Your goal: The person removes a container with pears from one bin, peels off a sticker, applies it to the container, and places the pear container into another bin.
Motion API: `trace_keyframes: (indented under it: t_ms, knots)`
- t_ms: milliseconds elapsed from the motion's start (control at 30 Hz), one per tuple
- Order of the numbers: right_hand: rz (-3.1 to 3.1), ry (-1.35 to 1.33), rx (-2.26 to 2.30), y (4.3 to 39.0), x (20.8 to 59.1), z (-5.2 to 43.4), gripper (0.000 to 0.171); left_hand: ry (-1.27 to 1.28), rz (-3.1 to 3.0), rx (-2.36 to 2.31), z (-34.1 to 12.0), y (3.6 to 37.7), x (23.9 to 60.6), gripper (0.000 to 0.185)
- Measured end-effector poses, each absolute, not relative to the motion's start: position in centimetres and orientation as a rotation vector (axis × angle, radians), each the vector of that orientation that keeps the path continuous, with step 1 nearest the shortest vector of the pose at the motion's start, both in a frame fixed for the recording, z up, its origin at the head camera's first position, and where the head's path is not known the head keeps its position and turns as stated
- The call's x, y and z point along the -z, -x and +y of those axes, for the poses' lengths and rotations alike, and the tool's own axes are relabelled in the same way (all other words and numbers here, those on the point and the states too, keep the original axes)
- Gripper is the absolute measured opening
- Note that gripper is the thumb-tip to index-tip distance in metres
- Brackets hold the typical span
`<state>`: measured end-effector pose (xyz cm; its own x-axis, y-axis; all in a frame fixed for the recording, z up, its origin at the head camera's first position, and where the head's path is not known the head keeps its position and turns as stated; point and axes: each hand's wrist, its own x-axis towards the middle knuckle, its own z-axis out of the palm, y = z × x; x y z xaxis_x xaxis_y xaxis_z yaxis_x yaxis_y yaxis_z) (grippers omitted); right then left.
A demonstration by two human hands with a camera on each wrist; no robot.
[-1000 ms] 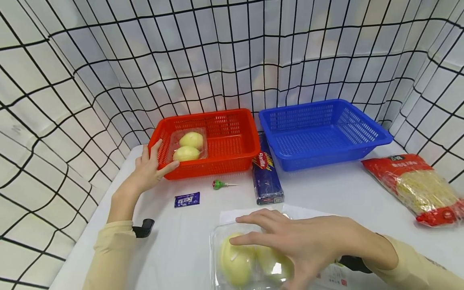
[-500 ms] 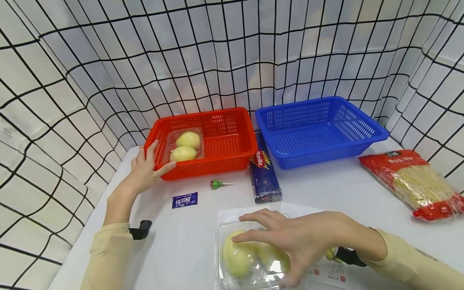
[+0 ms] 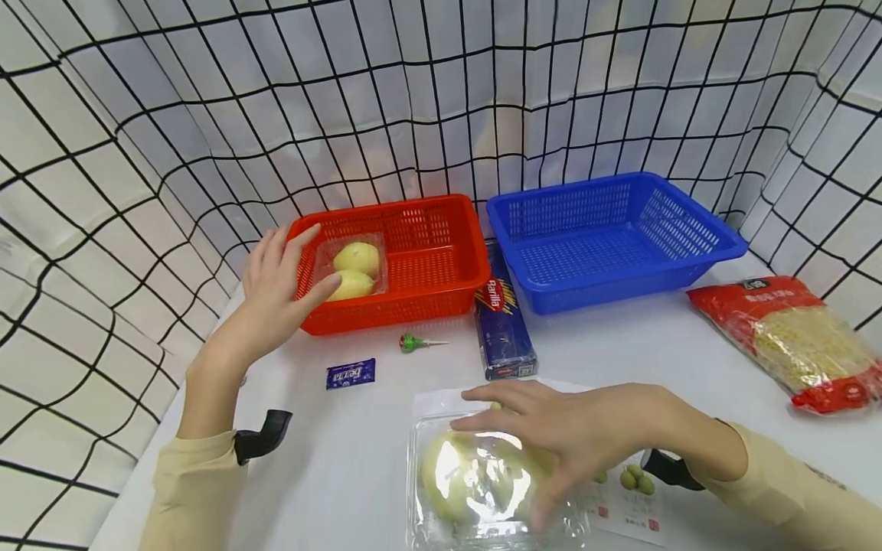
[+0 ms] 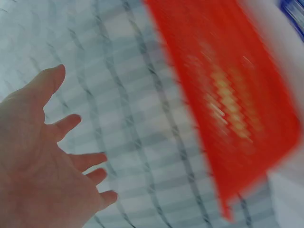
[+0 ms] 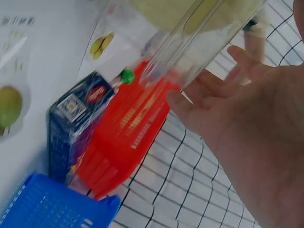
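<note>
A clear plastic box of yellowish-green fruit (image 3: 441, 478) lies near the front of the table, with glare across its lid. My right hand (image 3: 565, 436) spans it from above, fingers at the far edge and thumb toward the near side. In the right wrist view, the fingers (image 5: 187, 107) lie along the side of this box. My left hand (image 3: 272, 295) is spread by the left end of the red basket (image 3: 413, 310), holding nothing. A second clear box with two fruits (image 3: 354, 264) sits in this basket's left part. The left wrist view is blurred.
A blue basket (image 3: 620, 287) stands right of the red one. A blue Barilla box (image 3: 506, 333) lies between them. In front are a green lollipop (image 3: 411, 343) and a purple wrapped sweet (image 3: 350, 374). A red pasta bag (image 3: 792, 337) lies right. Black netting surrounds the table.
My left hand has come away from the red basket's rim and risen. My right hand stays over the fruit box, which has shifted slightly right, with more glare on its lid.
</note>
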<state>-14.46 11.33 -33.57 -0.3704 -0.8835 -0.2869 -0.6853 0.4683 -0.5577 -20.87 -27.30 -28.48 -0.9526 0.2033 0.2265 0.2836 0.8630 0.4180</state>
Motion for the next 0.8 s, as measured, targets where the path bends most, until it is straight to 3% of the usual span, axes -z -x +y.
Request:
trace_keyframes:
  t_ms: [133,300,567,800]
  knots:
    - [2.263,1.3,0.491,16.5,33.5,11.8,0.078,0.584,-2.857,0.694,-23.7,18.6,27.5,0.073]
    - [2.362,1.266,0.521,18.6,34.1,12.4,0.057,0.838,-3.055,0.751,-20.0,16.3,29.7,0.067]
    - [2.385,1.338,0.582,20.2,36.6,12.3,0.039,0.995,-3.493,0.722,-16.8,14.3,33.1,0.083]
    - [2.337,1.366,0.615,20.6,37.9,11.8,0.037,1.056,-3.62,0.632,-16.2,14.0,33.2,0.081]
